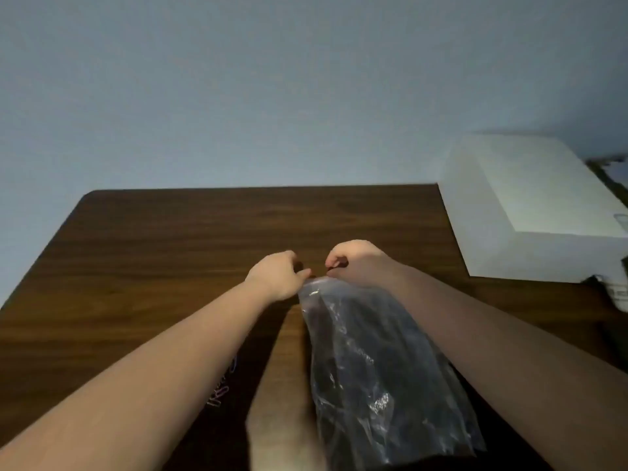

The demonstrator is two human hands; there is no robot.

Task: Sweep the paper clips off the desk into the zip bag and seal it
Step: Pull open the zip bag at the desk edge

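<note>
So going left to right: way over on the left there's just bare tabletop point(153, 239), dark wood grain, nothing on it that I can make out. A bit nearer to the person, tucked beside the left forearm, there's a little cluster of clips point(222, 385), thin pale loops lying on the wood. Can't count them, they're small and blurry. So my read is the sweeping part isn't done, at least not for those.

The left hand point(278, 277) is curled with the fingertips pinched on the left corner of the bag's point(380, 362) top edge. The bag is clear plastic, crinkly, held up by its top and hanging down toward the camera, between the two forearms. If anything's inside it already I can't tell, too much glare and wrinkle.

The right hand point(356, 263) mirrors the left: fingers curled in, pinching the top edge on its side. The two hands are close together, nearly touching, right at the mouth.

Looks to me like the step in hand is working the mouth of the bag, pulling the zip apart to open it. Could be pressing it shut, but with clips lying out I'd bet on opening.

Next move, I'd guess: get the mouth wide, bring it down to the tabletop edge near the clips, keep one hand on the bag and free the other to sweep.

Far right there's a white box point(530, 212) sitting on the tabletop, well apart from all this.
</note>
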